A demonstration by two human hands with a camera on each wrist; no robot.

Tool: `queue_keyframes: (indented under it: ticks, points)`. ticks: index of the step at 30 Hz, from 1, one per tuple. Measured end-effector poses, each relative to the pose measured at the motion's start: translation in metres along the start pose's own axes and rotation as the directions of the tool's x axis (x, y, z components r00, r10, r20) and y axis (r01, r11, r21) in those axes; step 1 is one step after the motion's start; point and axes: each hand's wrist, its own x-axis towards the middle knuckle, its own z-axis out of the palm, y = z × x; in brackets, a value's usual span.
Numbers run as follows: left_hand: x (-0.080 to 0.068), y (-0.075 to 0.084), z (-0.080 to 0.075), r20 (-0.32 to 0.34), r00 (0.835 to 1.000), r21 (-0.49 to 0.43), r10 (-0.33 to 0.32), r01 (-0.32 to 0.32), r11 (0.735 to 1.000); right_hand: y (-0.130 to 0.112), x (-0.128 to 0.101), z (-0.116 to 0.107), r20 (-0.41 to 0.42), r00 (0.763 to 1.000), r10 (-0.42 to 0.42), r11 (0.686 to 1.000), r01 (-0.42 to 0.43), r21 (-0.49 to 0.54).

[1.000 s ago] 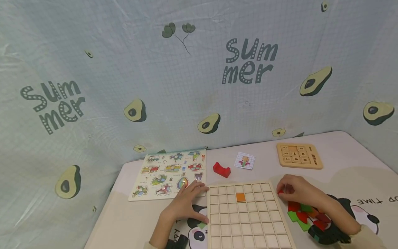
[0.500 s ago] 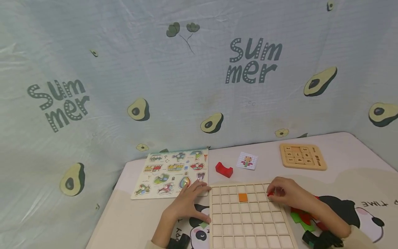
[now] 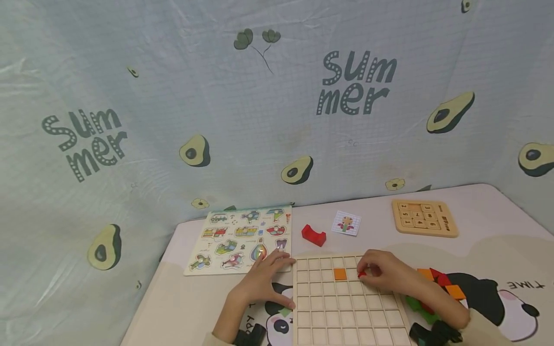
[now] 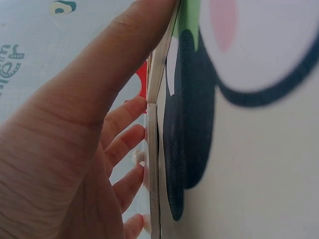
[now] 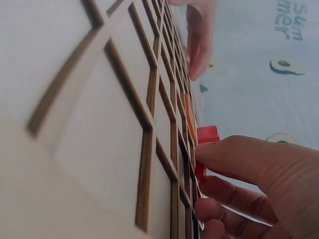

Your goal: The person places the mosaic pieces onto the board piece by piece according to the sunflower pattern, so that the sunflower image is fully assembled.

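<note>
A wooden grid board (image 3: 346, 312) lies at the table's front with one orange tile (image 3: 340, 274) in a cell near its far edge. My right hand (image 3: 364, 271) is over the board just right of that tile and pinches a small red piece (image 3: 361, 273). The right wrist view shows the red piece (image 5: 207, 135) between thumb and fingers (image 5: 239, 162), close to the orange tile (image 5: 189, 117). My left hand (image 3: 277, 278) rests flat against the board's left edge, fingers straight; in the left wrist view the thumb (image 4: 124, 45) lies along the board's edge (image 4: 152, 164).
A peg puzzle (image 3: 240, 240) lies left of the board. Behind the board are a red block (image 3: 313, 235), a small picture card (image 3: 346, 223) and a wooden number puzzle (image 3: 424, 218). Several loose coloured pieces (image 3: 437, 283) lie right of the board. A printed cloth backs the table.
My right hand has moved left across the board with the red piece, from the right edge to beside the orange tile, uncovering the coloured pieces. The left hand has stayed put.
</note>
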Motion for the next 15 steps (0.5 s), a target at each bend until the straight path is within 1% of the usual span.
queue_keyframes:
  ticks: [4,8,13,15]
  points:
    - [-0.001,-0.001,0.000,-0.003,1.000,0.000,-0.004,0.004,1.000,-0.002,0.007,0.004,0.018,1.000,-0.005,1.000,0.005,-0.020]
    - [-0.001,-0.001,0.001,0.001,1.000,-0.002,-0.010,0.010,1.000,-0.004,0.012,0.008,0.030,1.000,-0.007,1.000,0.008,-0.019]
    - [0.000,-0.001,0.001,0.004,1.000,0.008,-0.018,0.018,1.000,-0.006,0.016,0.012,0.015,1.000,-0.007,1.000,0.007,-0.001]
    - [0.000,0.000,0.000,0.005,1.000,0.013,-0.018,0.018,1.000,-0.007,0.016,0.013,0.006,1.000,0.011,1.000,-0.011,0.011]
